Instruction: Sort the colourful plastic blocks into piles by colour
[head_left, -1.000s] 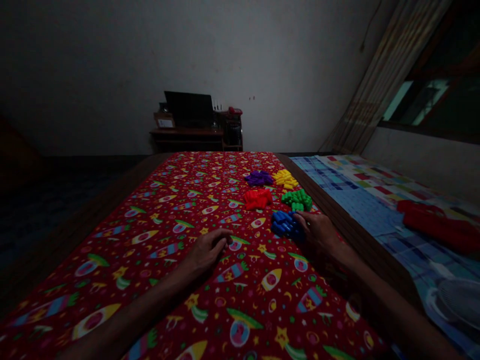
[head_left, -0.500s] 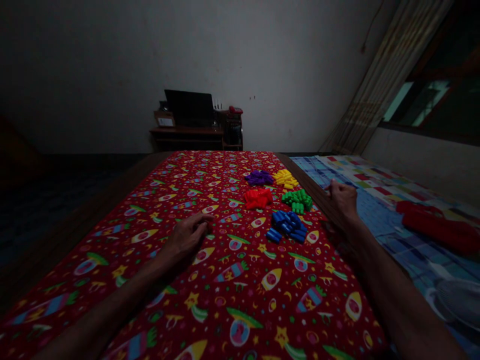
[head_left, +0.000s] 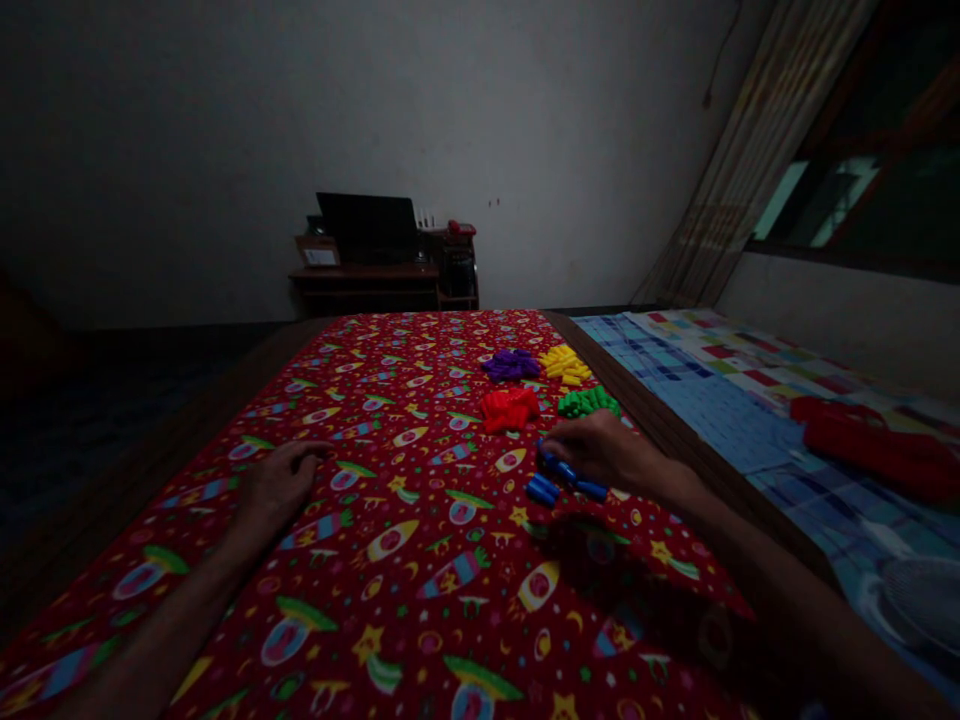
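Note:
Five small heaps of plastic pieces lie on the red rocket-print cloth (head_left: 420,560): purple (head_left: 511,365), yellow (head_left: 566,363), red (head_left: 508,408), green (head_left: 588,402) and blue (head_left: 559,480). My right hand (head_left: 600,452) lies palm down over the blue heap, fingers curled onto the pieces; whether it grips any is hidden. My left hand (head_left: 279,484) rests flat on the cloth at the left, fingers loosely bent, with nothing in it.
The cloth covers a wooden table whose right edge (head_left: 675,430) borders a checked mat (head_left: 750,400) with a red roll (head_left: 877,450). A desk with a dark screen (head_left: 375,250) stands by the far wall. Curtain and window at right. The room is dim.
My right hand came back from the table's right edge onto the blue heap. My left hand slid further left along the cloth. The view shifted slightly.

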